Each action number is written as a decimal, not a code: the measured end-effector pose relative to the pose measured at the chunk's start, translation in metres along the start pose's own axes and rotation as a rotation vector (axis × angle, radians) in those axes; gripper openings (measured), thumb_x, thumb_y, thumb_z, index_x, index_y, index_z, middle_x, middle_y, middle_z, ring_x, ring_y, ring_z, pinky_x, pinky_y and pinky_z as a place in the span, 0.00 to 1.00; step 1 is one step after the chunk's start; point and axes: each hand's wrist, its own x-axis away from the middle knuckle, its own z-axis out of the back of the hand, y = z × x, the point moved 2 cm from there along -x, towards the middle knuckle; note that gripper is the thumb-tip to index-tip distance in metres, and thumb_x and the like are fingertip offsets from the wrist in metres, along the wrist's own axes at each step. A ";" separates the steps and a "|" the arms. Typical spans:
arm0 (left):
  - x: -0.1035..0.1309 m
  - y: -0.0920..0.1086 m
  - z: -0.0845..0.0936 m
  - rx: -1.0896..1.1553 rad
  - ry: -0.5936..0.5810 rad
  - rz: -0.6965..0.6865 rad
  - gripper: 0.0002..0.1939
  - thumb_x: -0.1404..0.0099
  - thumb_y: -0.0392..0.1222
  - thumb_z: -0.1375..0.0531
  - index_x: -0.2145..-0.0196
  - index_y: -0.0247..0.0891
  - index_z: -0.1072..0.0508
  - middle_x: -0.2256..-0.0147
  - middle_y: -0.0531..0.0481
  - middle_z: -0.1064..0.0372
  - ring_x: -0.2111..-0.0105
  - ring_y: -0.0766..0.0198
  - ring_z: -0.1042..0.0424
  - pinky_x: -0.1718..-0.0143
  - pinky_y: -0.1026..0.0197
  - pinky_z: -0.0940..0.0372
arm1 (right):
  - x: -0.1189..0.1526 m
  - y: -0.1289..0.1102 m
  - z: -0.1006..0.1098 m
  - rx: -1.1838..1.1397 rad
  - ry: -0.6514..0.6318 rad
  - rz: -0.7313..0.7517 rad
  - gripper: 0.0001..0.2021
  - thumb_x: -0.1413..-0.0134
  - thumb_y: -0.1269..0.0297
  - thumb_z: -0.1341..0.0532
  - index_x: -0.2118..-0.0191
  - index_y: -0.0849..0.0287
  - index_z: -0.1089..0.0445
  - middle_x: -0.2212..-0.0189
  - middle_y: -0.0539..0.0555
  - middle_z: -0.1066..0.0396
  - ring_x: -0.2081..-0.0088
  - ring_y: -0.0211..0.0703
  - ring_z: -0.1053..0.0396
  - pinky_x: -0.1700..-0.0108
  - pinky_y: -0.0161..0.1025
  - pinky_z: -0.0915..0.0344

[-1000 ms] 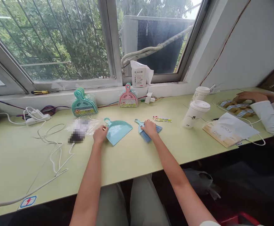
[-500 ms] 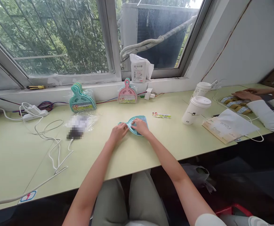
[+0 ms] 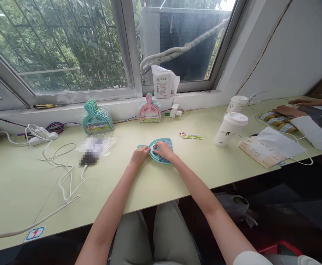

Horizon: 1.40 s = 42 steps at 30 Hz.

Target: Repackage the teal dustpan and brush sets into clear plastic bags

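A teal mini dustpan (image 3: 158,159) lies flat on the table in front of me, its handle toward the left. A matching small brush (image 3: 168,145) with pale blue bristles is set in it. My left hand (image 3: 139,154) grips the handle end, fingers closed round it. Over the pan's middle, my right hand (image 3: 163,150) has its fingers bent and pressed on the brush's body; its fingertips are partly hidden. To the right lies a printed label strip (image 3: 190,136), apart from both hands.
Wrapped teal dustpan sets (image 3: 97,118) and a pink one (image 3: 149,110) lean by the sill. White cups (image 3: 227,129) and a paper bag (image 3: 270,145) stand right. Cables (image 3: 67,171) cross the left. A co-worker's hands (image 3: 285,110) rest at far right.
Both hands stay on the dustpan set, which has turned slightly, and more of the bristles show. The right hand has moved slightly to the left.
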 end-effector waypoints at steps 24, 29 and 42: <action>0.005 -0.051 0.003 1.394 0.450 0.870 0.19 0.46 0.39 0.38 0.56 0.44 0.36 0.64 0.52 0.33 0.71 0.68 0.31 0.72 0.66 0.33 | -0.002 0.099 0.043 0.061 0.336 -0.480 0.16 0.40 0.60 0.45 0.50 0.60 0.32 0.40 0.65 0.41 0.36 0.57 0.51 0.38 0.69 0.70; 0.009 -0.056 0.005 1.413 0.530 0.889 0.22 0.48 0.37 0.37 0.56 0.45 0.38 0.63 0.53 0.34 0.71 0.69 0.31 0.71 0.66 0.32 | -0.006 0.043 -0.001 -0.007 0.137 -0.105 0.11 0.43 0.65 0.40 0.54 0.57 0.29 0.48 0.59 0.31 0.47 0.48 0.34 0.40 0.51 0.47; 0.002 -0.034 0.001 1.520 0.385 0.814 0.25 0.46 0.44 0.34 0.54 0.45 0.40 0.58 0.49 0.31 0.68 0.65 0.28 0.70 0.62 0.30 | 0.006 -0.002 0.017 -0.321 0.521 -0.063 0.23 0.35 0.54 0.55 0.39 0.53 0.42 0.41 0.55 0.37 0.42 0.45 0.38 0.43 0.45 0.41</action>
